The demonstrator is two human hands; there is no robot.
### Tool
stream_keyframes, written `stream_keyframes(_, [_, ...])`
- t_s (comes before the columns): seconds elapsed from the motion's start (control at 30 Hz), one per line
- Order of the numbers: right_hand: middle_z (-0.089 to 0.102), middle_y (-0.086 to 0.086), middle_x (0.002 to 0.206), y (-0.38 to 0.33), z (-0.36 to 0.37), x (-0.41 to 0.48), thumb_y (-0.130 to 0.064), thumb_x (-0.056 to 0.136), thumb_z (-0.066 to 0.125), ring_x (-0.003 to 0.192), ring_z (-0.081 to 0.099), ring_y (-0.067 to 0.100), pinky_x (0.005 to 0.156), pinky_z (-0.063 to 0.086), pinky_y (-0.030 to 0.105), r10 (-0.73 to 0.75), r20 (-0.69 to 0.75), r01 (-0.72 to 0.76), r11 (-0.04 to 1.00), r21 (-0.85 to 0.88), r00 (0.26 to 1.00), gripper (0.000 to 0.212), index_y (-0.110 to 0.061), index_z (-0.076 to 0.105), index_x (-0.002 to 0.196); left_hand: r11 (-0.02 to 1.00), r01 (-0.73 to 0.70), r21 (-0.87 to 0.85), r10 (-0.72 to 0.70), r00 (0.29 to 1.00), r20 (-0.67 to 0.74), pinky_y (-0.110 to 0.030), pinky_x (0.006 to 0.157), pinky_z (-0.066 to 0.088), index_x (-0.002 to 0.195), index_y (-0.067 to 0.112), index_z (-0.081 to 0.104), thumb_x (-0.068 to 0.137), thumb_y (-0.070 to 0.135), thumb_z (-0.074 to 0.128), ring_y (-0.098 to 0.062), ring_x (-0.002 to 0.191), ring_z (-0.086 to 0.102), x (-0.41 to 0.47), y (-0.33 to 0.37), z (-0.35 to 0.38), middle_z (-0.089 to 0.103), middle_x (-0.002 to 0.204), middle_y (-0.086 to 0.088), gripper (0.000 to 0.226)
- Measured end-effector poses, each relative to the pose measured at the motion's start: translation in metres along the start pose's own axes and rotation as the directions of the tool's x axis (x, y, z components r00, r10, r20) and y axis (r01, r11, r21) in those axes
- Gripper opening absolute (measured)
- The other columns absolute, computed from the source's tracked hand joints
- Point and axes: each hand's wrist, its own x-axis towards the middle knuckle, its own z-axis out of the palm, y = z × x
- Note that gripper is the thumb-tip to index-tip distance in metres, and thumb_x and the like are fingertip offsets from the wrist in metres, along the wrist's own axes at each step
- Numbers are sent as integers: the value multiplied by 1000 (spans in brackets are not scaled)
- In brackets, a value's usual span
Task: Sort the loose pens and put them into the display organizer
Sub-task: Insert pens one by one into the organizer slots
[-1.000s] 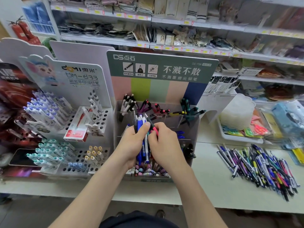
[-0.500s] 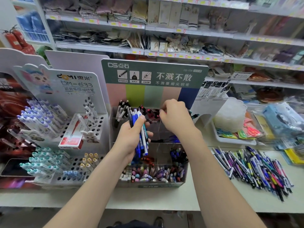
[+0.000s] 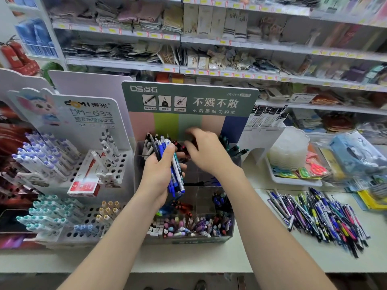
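We see the left hand (image 3: pixel 158 176) gripping a bundle of pens (image 3: pixel 175 170), fingers and thumb wrapped round it. The pens are mostly blue and white, and they stand nearly upright with their tips fanning out above the thumb. The bundle is held over the left side of the display organizer (image 3: pixel 194 240), a clear box with several compartments and a green sign at its back.

The right hand (image 3: pixel 207 152) reaches over the far row of compartments, just right of the bundle. Its fingers bend downward among the dark pens standing there. They are blurred, and we cannot tell whether they hold anything.

The near compartments of the organizer hold pens with pastel caps, and a middle one holds red pens. The organizer stands on the pale desk (image 3: pixel 209 261).

A large pile of loose pens (image 3: pixel 318 218) lies flat on the desk to the right, apart from the organizer. To the left stands a white pen rack (image 3: pixel 117 164) with holes, and a red and white box (image 3: pixel 85 182) leans on it.
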Motion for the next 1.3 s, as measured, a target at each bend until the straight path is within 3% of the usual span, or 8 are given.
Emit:
stream_keyframes(0.23, [70,9,105,1,-8,-14,-18,84,77,93,66,33,81,60,48,51,85,-43,995,-88,995,59,-14,51,137,1000,9,0,-9,1000,-10,-38,69,59,118,4,67,108,41,58,-20,76,69,-5,-10,-13,78,95,-8,40])
stream_keyframes(0.43, [66,11,139,-3,-11,-7,-1,90,64,129,61,30,109,52,45,16,84,-19,999,33,996,63,-16,55,150,999,39,8,-40,998,56,-36,65,58,120,6,66,107,42,59,-20,77,68,-10,-6,-19,77,100,-8,39])
stream_keyframes(0.53, [70,10,130,-5,-8,-22,5,85,58,119,65,25,104,53,36,-24,-110,32,996,78,994,61,-10,61,144,993,103,-51,-94,985,143,-33,61,56,121,3,67,107,43,60,-19,72,63,-15,-6,-26,70,96,-10,43])
stream_keyframes(0.67, [72,-7,91,-29,-5,-59,-5,88,65,74,62,6,71,47,14,42,-406,86,953,292,913,28,-15,77,111,989,144,-37,-131,964,232,-29,55,51,110,2,69,107,44,57,-16,67,58,-24,-9,-33,66,85,-7,43])
stream_keyframes(0.83, [78,-3,81,-44,18,-93,-37,101,71,58,68,6,61,56,25,276,80,-260,713,651,958,16,-24,80,105,991,130,26,-132,966,224,-37,63,55,121,1,68,109,42,56,-25,75,66,-31,-17,-37,71,89,-17,44])
stream_keyframes(0.93, [78,-4,79,-43,26,-101,-33,98,76,60,63,7,60,57,29,356,61,-281,606,744,932,10,-27,83,104,986,162,40,-166,958,233,-37,67,61,128,6,69,110,40,53,-27,84,72,-36,-20,-37,75,103,-22,42])
stream_keyframes(1.07, [70,-11,65,-42,24,-109,-30,94,81,47,57,1,47,46,15,439,-94,-262,680,685,894,9,-21,83,96,970,242,-14,-226,923,312,-42,76,63,129,5,70,107,42,56,-30,89,73,-40,-24,-38,75,113,-25,46])
stream_keyframes(1.3, [73,-12,70,-27,20,-110,-41,100,72,65,72,6,65,58,31,479,-265,-255,769,586,837,20,-25,77,88,979,191,66,-201,887,417,-40,76,65,129,1,68,100,15,69,-32,100,75,-40,-29,-31,75,117,-22,32])
